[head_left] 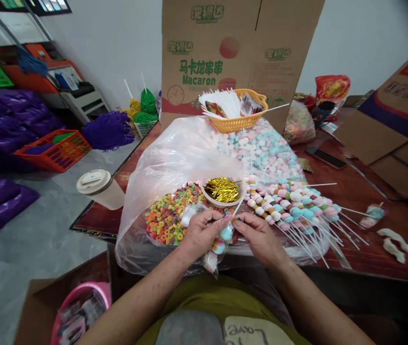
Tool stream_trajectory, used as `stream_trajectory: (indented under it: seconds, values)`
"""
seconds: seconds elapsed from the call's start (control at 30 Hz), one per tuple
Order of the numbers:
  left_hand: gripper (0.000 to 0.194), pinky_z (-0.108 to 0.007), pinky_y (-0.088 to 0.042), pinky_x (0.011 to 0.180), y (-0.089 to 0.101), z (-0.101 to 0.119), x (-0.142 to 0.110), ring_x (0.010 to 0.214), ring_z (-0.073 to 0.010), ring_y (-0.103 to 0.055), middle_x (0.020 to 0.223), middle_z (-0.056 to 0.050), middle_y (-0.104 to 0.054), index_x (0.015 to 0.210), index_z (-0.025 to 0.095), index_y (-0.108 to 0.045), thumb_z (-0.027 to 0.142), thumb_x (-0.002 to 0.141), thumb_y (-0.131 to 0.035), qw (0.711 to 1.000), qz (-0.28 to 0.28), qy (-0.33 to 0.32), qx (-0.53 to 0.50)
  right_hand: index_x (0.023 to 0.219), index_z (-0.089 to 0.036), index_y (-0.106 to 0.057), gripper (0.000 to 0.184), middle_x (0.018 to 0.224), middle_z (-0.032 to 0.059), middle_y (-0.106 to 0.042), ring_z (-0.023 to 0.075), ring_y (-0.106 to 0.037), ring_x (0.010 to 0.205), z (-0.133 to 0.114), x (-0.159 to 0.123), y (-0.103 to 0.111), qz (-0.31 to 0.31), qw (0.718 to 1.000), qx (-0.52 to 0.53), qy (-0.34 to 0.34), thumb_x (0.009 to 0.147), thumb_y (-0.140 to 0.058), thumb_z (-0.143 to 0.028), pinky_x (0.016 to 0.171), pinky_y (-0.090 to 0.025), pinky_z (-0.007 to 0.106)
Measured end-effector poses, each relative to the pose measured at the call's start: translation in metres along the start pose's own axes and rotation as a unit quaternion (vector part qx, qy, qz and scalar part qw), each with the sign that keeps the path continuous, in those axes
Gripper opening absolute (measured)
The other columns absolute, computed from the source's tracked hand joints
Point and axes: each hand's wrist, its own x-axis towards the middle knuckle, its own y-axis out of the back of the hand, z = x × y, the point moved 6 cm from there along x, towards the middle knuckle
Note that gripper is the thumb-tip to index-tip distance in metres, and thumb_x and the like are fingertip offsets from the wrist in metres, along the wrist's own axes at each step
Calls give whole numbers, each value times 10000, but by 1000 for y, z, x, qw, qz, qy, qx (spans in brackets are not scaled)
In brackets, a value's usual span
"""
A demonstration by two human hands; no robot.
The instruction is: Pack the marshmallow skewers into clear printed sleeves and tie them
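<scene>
My left hand (204,232) pinches the gathered neck of a clear plastic bag. Inside that bag hangs a marshmallow skewer (219,245), its candies pointing down toward my lap and its white stick rising above the neck. Close beside it, my right hand (259,235) is closed, thumb and finger pinching a thin twist tie (235,218) at the neck; the tie is mostly hidden by fingertips. Just beyond my hands, a white bowl (221,204) holds gold twist ties (223,189). Unbagged marshmallow skewers (293,203) are piled to the right.
Colourful cereal rings (168,220) and loose marshmallows (261,148) lie on plastic sheeting (164,158). An orange basket (225,125) holds white sticks before a cardboard box (197,52). A lidded cup (101,189) stands left. At right are a phone (326,158) and a bagged skewer (372,215).
</scene>
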Motion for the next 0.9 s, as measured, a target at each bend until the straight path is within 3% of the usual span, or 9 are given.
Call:
stream_trajectory:
  seconds: [0.23, 0.3, 0.4, 0.47, 0.53, 0.6, 0.7, 0.8, 0.9]
  values:
    - [261, -228, -421, 551, 2, -6, 5, 529, -104, -517, 610, -4, -589, 685, 135, -596, 392, 688, -644, 998, -55, 42, 6, 765, -160, -571, 216, 618, -25, -551, 98, -507, 570, -4, 0, 2, 49, 999, -10, 3, 815, -551, -369, 573, -425, 226]
    - [193, -249, -418, 592, 6, 0, 4, 567, -123, -517, 614, -6, -570, 668, 147, -593, 334, 718, -597, 992, -18, -33, 120, 844, -162, -572, 209, 653, -22, -577, 105, -542, 572, -4, 0, -3, 13, 1000, 6, -27, 794, -579, -365, 568, -449, 234]
    - [149, -319, -408, 729, 4, 15, -5, 698, -170, -517, 654, -32, -560, 650, 164, -572, 270, 747, -532, 933, 27, -199, 299, 838, -161, -550, 228, 624, -23, -593, 119, -573, 538, 0, 1, -10, -11, 997, 43, -67, 763, -613, -366, 556, -478, 256]
    - [149, -336, -402, 770, 0, 14, -9, 760, -179, -510, 722, -49, -570, 722, 164, -557, 276, 790, -486, 918, 14, -225, 326, 797, -162, -540, 227, 566, -29, -581, 120, -563, 501, 3, 0, -11, 18, 996, 63, -57, 770, -600, -378, 542, -485, 264]
    - [200, -298, -425, 724, 0, 4, -7, 742, -156, -507, 780, -46, -571, 875, 159, -528, 310, 860, -397, 944, -32, -160, 287, 811, -166, -537, 225, 559, -25, -586, 126, -567, 509, 7, -2, -13, 40, 996, 76, -39, 797, -561, -389, 556, -497, 278]
    - [274, -255, -434, 666, -4, -8, -5, 695, -131, -502, 771, -24, -564, 944, 155, -496, 351, 903, -310, 960, -124, -65, 243, 832, -170, -534, 221, 547, -28, -581, 124, -557, 490, 12, -4, -16, 42, 997, 51, -32, 823, -516, -390, 532, -491, 268]
    - [311, -245, -422, 682, -10, -13, -5, 701, -131, -489, 735, 2, -551, 854, 152, -520, 388, 894, -321, 936, -247, 7, 252, 772, -170, -546, 197, 494, -39, -534, 106, -503, 432, 10, -2, -11, 67, 989, -133, 23, 842, -468, -337, 456, -430, 219]
    - [231, -261, -397, 740, -6, -11, 0, 758, -152, -483, 756, 7, -561, 789, 160, -536, 340, 842, -402, 924, -250, 32, 286, 680, -170, -548, 194, 526, -18, -536, 111, -502, 482, -8, 2, 1, 123, 941, -296, 112, 828, -455, -254, 481, -413, 220]
    - [223, -255, -399, 658, -2, -16, 0, 661, -151, -497, 639, 12, -552, 689, 176, -529, 286, 815, -381, 930, -240, 118, 254, 791, -161, -586, 159, 708, 57, -615, 181, -568, 714, -32, 2, 15, 166, 897, -366, 185, 829, -442, -217, 683, -457, 319]
